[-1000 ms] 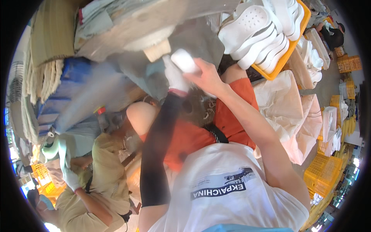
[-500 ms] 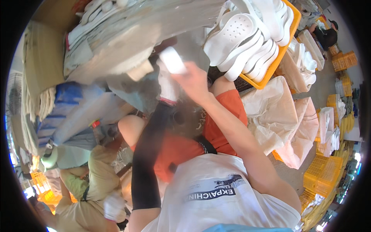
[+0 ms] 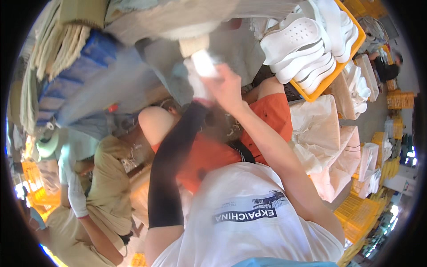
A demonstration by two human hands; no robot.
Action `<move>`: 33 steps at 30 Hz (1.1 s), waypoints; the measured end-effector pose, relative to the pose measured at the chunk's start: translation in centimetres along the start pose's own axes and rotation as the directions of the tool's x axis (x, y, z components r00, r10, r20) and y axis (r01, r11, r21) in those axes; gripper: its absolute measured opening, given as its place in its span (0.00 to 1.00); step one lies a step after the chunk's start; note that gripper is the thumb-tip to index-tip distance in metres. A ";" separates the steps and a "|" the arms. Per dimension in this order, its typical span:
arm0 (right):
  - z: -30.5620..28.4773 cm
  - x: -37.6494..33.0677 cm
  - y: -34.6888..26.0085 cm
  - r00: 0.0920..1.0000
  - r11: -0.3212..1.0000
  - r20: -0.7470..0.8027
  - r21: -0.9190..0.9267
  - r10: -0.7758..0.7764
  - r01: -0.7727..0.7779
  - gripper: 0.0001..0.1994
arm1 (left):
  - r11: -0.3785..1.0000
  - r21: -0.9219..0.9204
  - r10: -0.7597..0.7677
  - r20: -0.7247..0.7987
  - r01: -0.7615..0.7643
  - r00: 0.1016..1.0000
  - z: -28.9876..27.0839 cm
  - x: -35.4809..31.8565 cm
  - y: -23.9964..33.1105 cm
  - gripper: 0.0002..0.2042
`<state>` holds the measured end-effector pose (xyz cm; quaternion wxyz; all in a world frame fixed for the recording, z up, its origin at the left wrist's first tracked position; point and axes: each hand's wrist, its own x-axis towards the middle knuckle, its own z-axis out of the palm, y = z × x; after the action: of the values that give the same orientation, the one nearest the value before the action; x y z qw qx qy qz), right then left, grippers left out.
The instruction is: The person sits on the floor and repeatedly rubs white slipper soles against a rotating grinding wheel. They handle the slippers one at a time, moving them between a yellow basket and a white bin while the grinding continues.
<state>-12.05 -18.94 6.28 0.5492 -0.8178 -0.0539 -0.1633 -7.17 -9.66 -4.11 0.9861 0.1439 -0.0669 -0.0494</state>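
Note:
A white piece (image 3: 203, 64), smeared by motion and glare, is between my hands; its exact kind cannot be made out. My right hand (image 3: 227, 86), bare, grips it from the right with bent fingers. My left hand (image 3: 194, 80), in a white glove below a black sleeve, closes on its left side, though the fingers are blurred. Just beyond the piece, a beige block (image 3: 194, 46) sticks out below a pale, blurred surface. Whether the piece touches the block is unclear. To the right, white clogs (image 3: 291, 40) with small holes are stacked in a yellow crate (image 3: 331, 84).
Pale sacks (image 3: 311, 129) stand right of my knee. A blue crate (image 3: 82, 66) and stacked cloth (image 3: 62, 49) lie at far left. A co-worker's gloved arm (image 3: 75, 196) shows at lower left. Yellow crates (image 3: 356, 209) line the right side.
The whole view has shifted, with the crate of clogs now farther right. My hands and the white piece are closer to the beige block. The co-worker's gloved arm has risen.

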 end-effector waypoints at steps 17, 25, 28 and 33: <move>-7.2 -1.4 -10.4 0.862 0.881 0.503 -0.435 0.067 0.185 0.13 | 0.937 0.345 -0.019 -0.125 0.061 0.992 4.6 -1.4 1.5 0.11; 0.0 2.9 -0.3 0.958 0.883 0.236 -0.398 -0.162 0.247 0.08 | 0.918 0.397 0.098 -0.204 -0.009 0.974 -0.7 5.0 2.4 0.14; 2.0 4.6 0.5 0.976 0.843 0.207 -0.510 -0.073 0.171 0.09 | 0.946 0.326 0.062 -0.159 -0.007 0.985 -0.2 4.6 1.8 0.15; 1.9 3.2 0.6 0.977 0.936 0.093 -0.281 -0.192 0.211 0.17 | 0.930 0.365 0.030 -0.173 0.035 0.985 -0.3 5.9 2.1 0.16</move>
<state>-8.43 -17.76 6.13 0.4022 -0.8841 -0.1305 -0.1987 -1.10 -8.28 -3.08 0.9439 0.3292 0.0122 -0.0244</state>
